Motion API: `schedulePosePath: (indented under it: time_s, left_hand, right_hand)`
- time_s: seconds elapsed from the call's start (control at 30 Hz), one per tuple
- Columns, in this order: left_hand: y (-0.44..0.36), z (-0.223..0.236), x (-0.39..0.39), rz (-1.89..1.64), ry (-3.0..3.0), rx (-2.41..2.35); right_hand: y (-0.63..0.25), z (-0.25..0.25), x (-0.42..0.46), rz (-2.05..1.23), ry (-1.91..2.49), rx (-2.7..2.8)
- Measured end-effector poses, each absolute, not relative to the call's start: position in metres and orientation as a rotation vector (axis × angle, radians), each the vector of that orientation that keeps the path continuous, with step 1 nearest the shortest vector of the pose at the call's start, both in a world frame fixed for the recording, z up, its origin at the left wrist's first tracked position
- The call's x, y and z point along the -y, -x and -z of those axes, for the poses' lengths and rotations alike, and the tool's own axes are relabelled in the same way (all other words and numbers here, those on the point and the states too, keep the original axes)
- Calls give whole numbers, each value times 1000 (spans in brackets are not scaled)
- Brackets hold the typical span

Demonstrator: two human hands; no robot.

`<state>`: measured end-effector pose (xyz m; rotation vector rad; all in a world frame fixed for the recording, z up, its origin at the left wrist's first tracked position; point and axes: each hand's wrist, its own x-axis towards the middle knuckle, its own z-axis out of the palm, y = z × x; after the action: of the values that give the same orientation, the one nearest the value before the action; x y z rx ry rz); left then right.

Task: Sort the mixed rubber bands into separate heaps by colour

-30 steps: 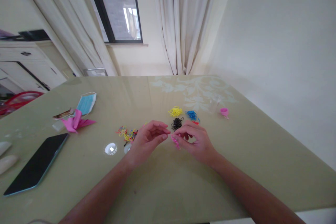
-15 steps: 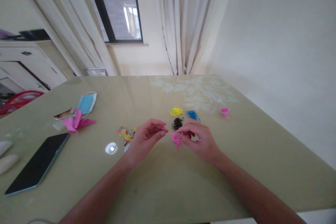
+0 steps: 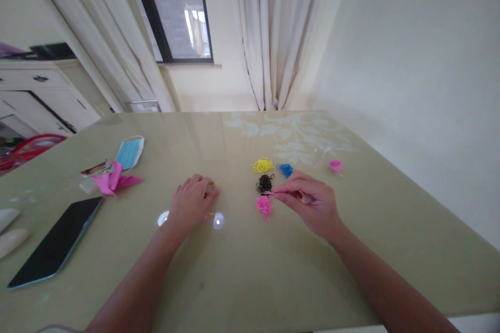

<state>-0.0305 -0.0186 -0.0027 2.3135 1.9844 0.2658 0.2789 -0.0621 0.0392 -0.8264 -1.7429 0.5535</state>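
Between the thumb and forefinger of my right hand [image 3: 312, 200] is a thin pink rubber band [image 3: 269, 193], pinched just above the pink rubber band pile [image 3: 264, 207]. A black rubber band pile [image 3: 265, 183] lies right behind it, with yellow rubber bands [image 3: 262, 165] and blue rubber bands [image 3: 285, 169] farther back. My left hand [image 3: 194, 199] is palm down over the mixed-colour rubber bands [image 3: 209, 215], mostly hiding them. Its fingers are curled together, and a bit of yellow band [image 3: 217, 186] pokes out at the fingertips.
A black-screened tablet or phone [image 3: 57, 242], a pink folded paper shape [image 3: 116, 181] and a blue face mask [image 3: 130, 153] lie on the left. Toward the right stands a small pink cup [image 3: 335, 166] beside a clear object [image 3: 322, 152]. A wall borders the table's right side.
My left hand has moved left and turned palm down onto the mixed rubber bands. My right hand has drawn slightly right and up from the pink pile with a pink band.
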Motion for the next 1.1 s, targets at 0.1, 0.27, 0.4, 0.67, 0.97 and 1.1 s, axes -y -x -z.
schedulePosePath:
  time_s: [0.1, 0.27, 0.4, 0.67, 0.97, 1.1]
  left_hand:
    - [31, 5, 15, -292, -2301, -1898]
    - [32, 4, 13, -320, -2278, -1863]
    - [30, 4, 13, -349, -2273, -1861]
    - [19, 7, 17, -311, -2420, -1885]
    - [17, 2, 17, -282, -2444, -1869]
    - [14, 1, 20, -332, -2446, -1905]
  right_hand:
    - [-280, -39, 59, -540, 885, 1796]
    - [-280, -26, 47, -582, 1081, 2015]
    - [-276, -15, 45, -624, 1124, 2127]
    - [-270, -6, 48, -642, 1192, 2107]
    - [-267, -5, 47, -591, 1274, 2138]
    - [-269, -5, 46, -570, 1246, 2140]
